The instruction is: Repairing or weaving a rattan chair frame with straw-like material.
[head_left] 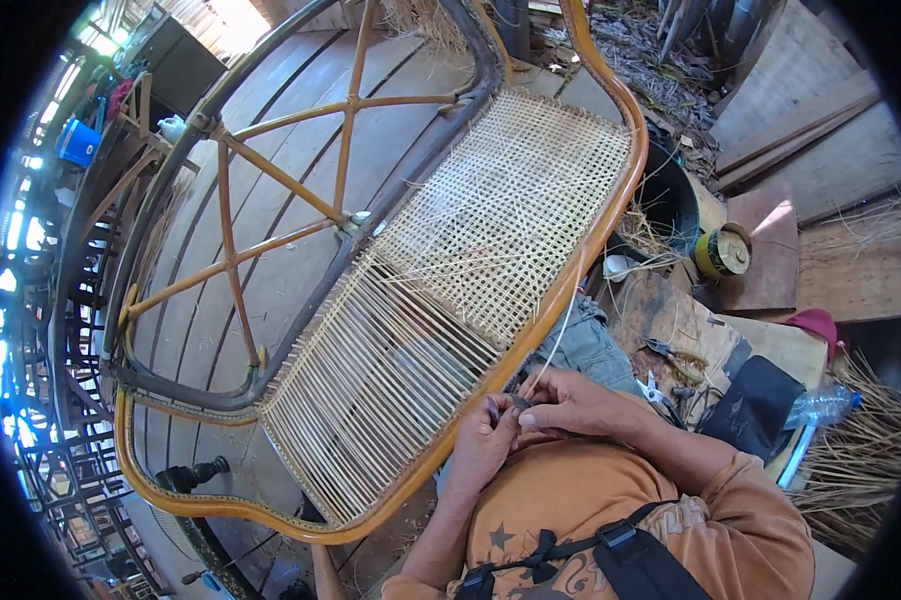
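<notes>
Seat frame (496, 380) fills the centre of the frame, long axis slanting from lower left to upper right. Upper-right half: open cane mesh (531, 190), loose ends lying across it. Lower-left half: parallel canes (391, 370) only, pointing upper left to lower right, across the long axis. Strand (568, 320) climbs from the hands at lower centre, tip end up and slightly right, over the front rail. Right hand (568, 402): fingertips pinching strand. Left hand (485, 442): fingers closed on a dark piece (519, 402), too small to identify.
</notes>
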### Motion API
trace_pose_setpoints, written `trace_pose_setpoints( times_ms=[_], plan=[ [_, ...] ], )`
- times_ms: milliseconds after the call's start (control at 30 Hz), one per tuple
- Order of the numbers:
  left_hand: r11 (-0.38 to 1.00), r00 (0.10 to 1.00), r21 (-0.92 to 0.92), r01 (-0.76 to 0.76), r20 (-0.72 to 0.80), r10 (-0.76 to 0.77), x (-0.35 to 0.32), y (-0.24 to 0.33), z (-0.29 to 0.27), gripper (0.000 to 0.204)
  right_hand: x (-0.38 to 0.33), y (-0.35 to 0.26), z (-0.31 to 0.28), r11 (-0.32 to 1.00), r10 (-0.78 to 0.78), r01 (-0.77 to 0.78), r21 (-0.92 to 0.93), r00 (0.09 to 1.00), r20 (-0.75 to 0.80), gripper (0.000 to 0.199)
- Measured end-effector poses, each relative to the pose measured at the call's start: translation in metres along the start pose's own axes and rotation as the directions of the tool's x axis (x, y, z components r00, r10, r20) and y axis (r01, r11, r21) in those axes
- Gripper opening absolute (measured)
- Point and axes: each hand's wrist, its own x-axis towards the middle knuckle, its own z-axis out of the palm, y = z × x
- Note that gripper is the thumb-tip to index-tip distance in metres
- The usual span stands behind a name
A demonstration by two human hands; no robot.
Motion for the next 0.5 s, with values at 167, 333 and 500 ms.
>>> trace_pose_setpoints(
  times_ms=[167,333,500],
  plan=[
    [0.977,0.998,0.208,-0.054,0.046,0.046,-0.005,0.002,0.000,0.014,-0.011,-0.012,-0.002,0.991,0.042,-0.051,0.123,0.996,0.073,0.029],
    [0.971,0.991,0.232,-0.055,0.129,0.025,-0.027,0.015,-0.009,0.020,-0.025,-0.011,-0.015,0.990,0.115,-0.119,0.081,0.992,0.044,0.028],
    [0.981,0.980,0.149,0.124,0.137,-0.145,-0.041,0.015,-0.024,0.020,-0.030,-0.012,-0.023,0.962,0.076,-0.065,0.264,0.997,-0.033,0.024]
  ],
)
